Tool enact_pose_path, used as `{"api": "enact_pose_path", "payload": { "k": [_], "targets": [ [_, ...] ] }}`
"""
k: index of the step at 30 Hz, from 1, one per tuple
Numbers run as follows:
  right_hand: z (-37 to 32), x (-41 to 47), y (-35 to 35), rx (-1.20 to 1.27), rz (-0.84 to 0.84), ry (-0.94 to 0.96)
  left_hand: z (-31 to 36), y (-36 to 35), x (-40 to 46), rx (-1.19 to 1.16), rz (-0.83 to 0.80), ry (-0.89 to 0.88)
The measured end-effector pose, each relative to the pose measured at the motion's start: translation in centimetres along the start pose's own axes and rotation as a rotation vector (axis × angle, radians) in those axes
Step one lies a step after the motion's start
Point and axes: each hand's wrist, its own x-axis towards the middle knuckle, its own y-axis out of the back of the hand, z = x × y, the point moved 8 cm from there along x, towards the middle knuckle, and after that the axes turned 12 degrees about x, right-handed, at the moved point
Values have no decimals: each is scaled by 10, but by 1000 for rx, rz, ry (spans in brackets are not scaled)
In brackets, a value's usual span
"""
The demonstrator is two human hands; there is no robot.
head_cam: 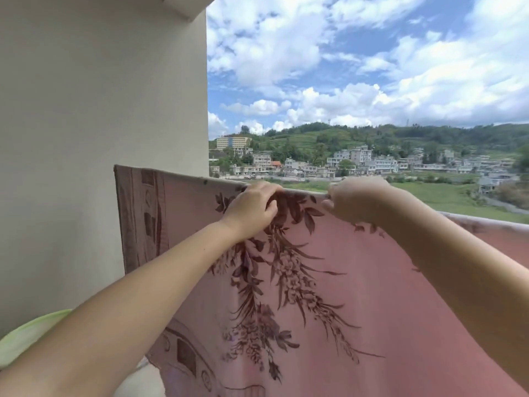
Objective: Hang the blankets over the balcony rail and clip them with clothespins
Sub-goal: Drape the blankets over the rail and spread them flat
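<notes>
The pink flowered blanket (pixel 357 296) is draped over the balcony rail. Its top edge is gripped by both the left hand (pixel 252 209) and right hand (pixel 357 200), fingers curled round the fabric.

The blanket (pixel 357 296) was dusty pink with dark brown sprays of flowers and leaves and a brownish patterned border at its left edge. The wall (pixel 100 110) was cream. A pale lime-green thing (pixel 25 336) showed at lower left.
</notes>
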Motion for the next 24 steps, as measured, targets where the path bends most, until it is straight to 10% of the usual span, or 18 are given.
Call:
{"api": "enact_pose_path", "payload": {
  "k": [6, 14, 24],
  "targets": [
    [-60, 74, -15, 74, -31, 33, -105, -37, 48, -25, 40, -84],
    [-94, 115, -18, -87, 438, -239, -193, -45, 94, -74, 374, -326],
    [-87, 114, -18, -186, 428, -438, -315, -64, 122, -77, 511, -333]
  ]
}}
